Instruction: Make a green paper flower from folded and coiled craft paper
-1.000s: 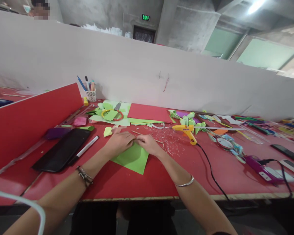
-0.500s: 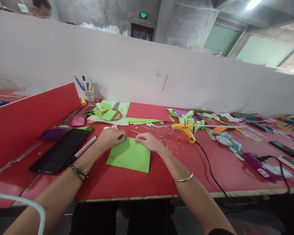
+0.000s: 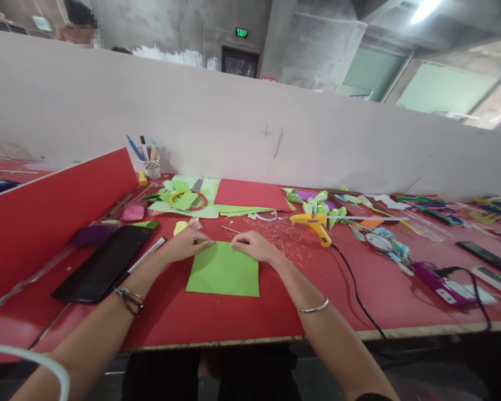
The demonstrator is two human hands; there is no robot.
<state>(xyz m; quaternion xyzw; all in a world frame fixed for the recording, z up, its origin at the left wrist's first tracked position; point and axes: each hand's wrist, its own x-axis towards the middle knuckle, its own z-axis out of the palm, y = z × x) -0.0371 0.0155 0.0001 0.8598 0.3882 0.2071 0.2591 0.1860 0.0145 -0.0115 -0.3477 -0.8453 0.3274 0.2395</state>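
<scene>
A square sheet of bright green paper lies on the red tabletop in front of me. At its far left corner, my left hand pinches the edge between thumb and fingers. My right hand pinches the same far edge a little to the right, fingers curled. Beyond my left hand is a small pale yellow scrap. A thin stick lies just past the sheet, between the two hands.
A yellow glue gun with its cord lies to the right, near scattered shavings. Scissors rest on green scraps behind. A black pouch and a white marker lie left. A purple power strip sits far right.
The green sheet has turned slightly, and its near edge now lies more level. My left fingers have straightened a little along the far edge. The camera view has tilted up slightly.
</scene>
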